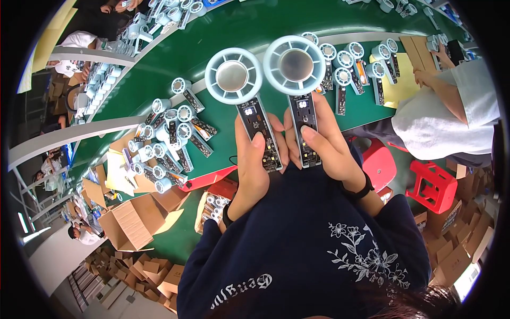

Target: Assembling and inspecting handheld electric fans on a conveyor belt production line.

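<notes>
Two light-blue handheld fans with bare circuit boards on their handles are held upright side by side in front of me. My left hand (251,159) is wrapped round the handle of the left fan (232,76), its thumb resting on the board. My right hand (326,141) grips the right fan (295,65) the same way, thumb on the lower board. A small display glows white on each board. The handles' undersides are hidden by my fingers.
Similar fans (183,130) lie in a heap on the green table (223,133) at left; more fans (344,77) stand in a group at right. A co-worker in a white shirt (446,117) works at right. An open carton (130,223) and red stools (433,186) surround me.
</notes>
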### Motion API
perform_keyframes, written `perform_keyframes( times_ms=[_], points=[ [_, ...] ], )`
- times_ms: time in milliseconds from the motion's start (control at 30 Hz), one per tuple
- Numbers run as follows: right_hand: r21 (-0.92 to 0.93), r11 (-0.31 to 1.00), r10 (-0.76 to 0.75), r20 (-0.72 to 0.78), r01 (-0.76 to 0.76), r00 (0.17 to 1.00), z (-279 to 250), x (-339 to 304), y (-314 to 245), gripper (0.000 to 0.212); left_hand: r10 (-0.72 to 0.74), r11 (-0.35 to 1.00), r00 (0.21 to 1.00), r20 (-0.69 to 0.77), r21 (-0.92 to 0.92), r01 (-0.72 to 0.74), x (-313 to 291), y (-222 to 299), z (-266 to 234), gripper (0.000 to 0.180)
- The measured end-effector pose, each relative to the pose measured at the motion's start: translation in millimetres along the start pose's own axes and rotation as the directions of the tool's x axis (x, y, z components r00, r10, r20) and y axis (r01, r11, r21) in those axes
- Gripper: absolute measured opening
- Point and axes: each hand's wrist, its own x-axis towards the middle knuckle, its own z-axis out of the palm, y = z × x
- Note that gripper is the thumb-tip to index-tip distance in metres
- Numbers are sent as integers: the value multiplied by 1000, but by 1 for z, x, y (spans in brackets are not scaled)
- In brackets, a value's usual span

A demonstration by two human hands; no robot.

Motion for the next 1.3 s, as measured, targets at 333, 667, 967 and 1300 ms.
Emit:
perform_keyframes(
  times_ms=[333,667,967,1300],
  points=[
    [22,1000,3,2,-3,1000,-6,11,-2,54,-7,1000,1000,-4,5,7,10,0,2,35],
    [26,999,24,13,-24,1000,-11,22,5,49,-2,999,999,-40,-47,0,15,-4,-7,38],
    [-52,997,51,-4,-51,999,-19,25,8,42,-49,999,995,-91,-4,49,20,-9,-8,39],
    [-249,967,-62,-12,57,998,-39,25,-4,55,-60,996,998,25,66,58,33,-20,2,40]
  ],
)
